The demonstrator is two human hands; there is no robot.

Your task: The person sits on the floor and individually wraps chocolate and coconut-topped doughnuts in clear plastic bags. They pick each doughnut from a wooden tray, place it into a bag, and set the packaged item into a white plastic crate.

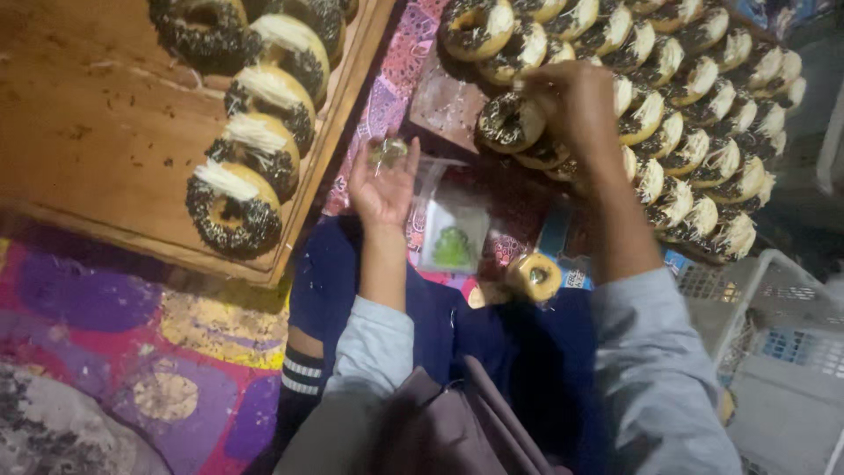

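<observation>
My right hand [576, 110] grips a chocolate-sprinkled doughnut [508, 121] at the near edge of a tray packed with several rows of similar doughnuts [694, 132]. My left hand [383, 185] is palm up with fingers spread; a thin clear plastic bag [391, 151] rests at its fingertips. Below the hands lies a clear plastic packet with a green print [453, 230], and a roll of tape [533, 276] lies by my lap.
A wooden board [97, 141] at the left carries a row of doughnuts topped with sprinkles and white shreds [255, 132]. A patterned mat [132, 343] covers the floor. White plastic baskets [774, 343] stand at the right.
</observation>
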